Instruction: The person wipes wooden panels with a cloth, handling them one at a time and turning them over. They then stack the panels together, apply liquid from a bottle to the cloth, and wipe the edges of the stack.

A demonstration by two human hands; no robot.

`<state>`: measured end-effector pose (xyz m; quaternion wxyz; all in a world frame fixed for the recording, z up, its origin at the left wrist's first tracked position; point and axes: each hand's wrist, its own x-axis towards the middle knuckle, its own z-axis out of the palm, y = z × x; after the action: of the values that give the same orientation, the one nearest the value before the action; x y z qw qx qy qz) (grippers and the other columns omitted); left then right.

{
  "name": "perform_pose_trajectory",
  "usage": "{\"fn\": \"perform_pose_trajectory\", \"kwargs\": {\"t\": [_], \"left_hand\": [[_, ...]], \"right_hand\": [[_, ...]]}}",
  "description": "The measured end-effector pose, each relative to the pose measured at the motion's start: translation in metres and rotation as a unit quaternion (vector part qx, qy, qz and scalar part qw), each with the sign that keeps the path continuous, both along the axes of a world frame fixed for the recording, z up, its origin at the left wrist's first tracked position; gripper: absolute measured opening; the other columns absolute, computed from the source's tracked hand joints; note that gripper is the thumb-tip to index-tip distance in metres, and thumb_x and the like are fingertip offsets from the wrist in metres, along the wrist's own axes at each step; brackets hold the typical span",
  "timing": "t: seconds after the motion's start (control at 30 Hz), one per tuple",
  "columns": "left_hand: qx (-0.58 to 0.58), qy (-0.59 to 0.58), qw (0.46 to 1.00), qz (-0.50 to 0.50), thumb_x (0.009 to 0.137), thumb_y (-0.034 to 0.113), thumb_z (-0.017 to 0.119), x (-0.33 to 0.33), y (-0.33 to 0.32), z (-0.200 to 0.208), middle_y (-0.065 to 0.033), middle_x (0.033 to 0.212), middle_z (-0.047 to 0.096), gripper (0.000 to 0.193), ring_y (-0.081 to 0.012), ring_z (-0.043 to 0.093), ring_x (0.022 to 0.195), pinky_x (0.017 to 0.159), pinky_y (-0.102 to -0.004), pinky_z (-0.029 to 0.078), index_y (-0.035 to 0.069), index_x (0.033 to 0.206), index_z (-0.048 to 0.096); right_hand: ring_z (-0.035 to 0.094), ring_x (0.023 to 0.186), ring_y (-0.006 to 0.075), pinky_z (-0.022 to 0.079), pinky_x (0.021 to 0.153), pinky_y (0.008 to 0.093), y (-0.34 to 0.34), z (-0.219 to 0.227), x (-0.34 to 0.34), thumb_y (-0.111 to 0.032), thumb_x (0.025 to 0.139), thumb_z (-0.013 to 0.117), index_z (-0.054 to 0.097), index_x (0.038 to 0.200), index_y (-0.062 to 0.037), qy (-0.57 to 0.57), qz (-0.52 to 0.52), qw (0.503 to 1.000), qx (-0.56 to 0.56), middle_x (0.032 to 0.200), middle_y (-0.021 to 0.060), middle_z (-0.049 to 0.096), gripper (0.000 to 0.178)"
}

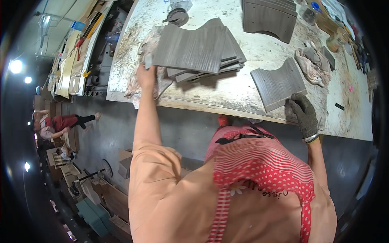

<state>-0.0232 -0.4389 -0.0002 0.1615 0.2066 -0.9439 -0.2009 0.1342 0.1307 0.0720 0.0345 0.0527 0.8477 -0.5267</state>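
Note:
My bare left hand (146,76) is closed around a small pale block (148,60), whose exact kind I cannot make out. It is over a stained rag (165,83), beside the left edge of a fanned stack of grey wood-grain boards (190,46) with a curved cut-out in the top one. A single similar board (278,84) lies near the front edge of the table, its curved side facing away. My right hand (304,115), in a dark knit glove, grips this board at its near right corner; the fingertips are partly hidden.
More curved boards (269,18) are stacked at the far side of the stained white table (227,101). A crumpled cloth (314,65), a jar (336,40) and a dark round tape roll (178,17) lie around. Another person (60,121) is away on the left.

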Motion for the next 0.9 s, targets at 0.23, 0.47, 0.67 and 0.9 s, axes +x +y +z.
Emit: {"fn": "perform_pose_trajectory", "kwargs": {"t": [0.23, 0.47, 0.67, 0.9], "left_hand": [[0.281, 0.089, 0.954, 0.048, 0.089, 0.028, 0.048, 0.032, -0.065, 0.0, -0.0106, 0.095, 0.064, 0.027, -0.0263, 0.061, 0.093, 0.073, -0.0414, 0.048, 0.008, 0.1, 0.061], [0.862, 0.008, 0.475, -0.175, 0.085, 0.022, 0.06, 0.118, 0.215, 0.11, -0.0162, 0.112, 0.056, 0.043, -0.0242, 0.055, 0.095, 0.083, -0.034, 0.047, 0.003, 0.121, 0.048], [0.897, -0.364, 0.207, -0.139, 0.096, 0.034, 0.042, 0.132, 0.359, 0.076, -0.0157, 0.107, 0.061, 0.046, -0.0242, 0.06, 0.093, 0.084, -0.0343, 0.051, -0.003, 0.123, 0.044], [0.625, -0.474, 0.423, -0.454, 0.1, 0.032, 0.038, 0.109, 0.423, 0.087, -0.0175, 0.102, 0.065, 0.043, -0.0258, 0.063, 0.093, 0.086, -0.0343, 0.05, -0.004, 0.111, 0.059]], "right_hand": [[0.054, 0.067, 0.0163, 0.047, 0.064, 0.0325, -0.013, 0.011, 0.012, -0.016, 0.088, 0.056, 0.058, 0.097, -0.0019, 0.157, 0.145, 0.972, 0.1, 0.076, 0.0078, 0.056, 0.017], [0.059, 0.101, 0.0153, 0.049, 0.087, 0.0279, -0.044, 0.034, 0.001, -0.014, 0.09, 0.057, 0.058, 0.112, -0.0017, -0.07, 0.12, 0.947, -0.291, 0.113, 0.0099, 0.061, 0.025], [0.057, 0.109, 0.0256, 0.046, 0.094, 0.0355, -0.013, 0.006, 0.008, -0.019, 0.089, 0.059, 0.054, 0.121, -0.0018, 0.184, 0.178, 0.957, -0.14, 0.122, 0.0112, 0.058, 0.037], [0.059, 0.106, 0.0268, 0.048, 0.092, 0.0359, 0.052, 0.013, 0.059, -0.026, 0.092, 0.053, 0.051, 0.127, -0.0059, 0.014, -0.053, 0.965, -0.258, 0.124, 0.0181, 0.054, 0.041]]}}
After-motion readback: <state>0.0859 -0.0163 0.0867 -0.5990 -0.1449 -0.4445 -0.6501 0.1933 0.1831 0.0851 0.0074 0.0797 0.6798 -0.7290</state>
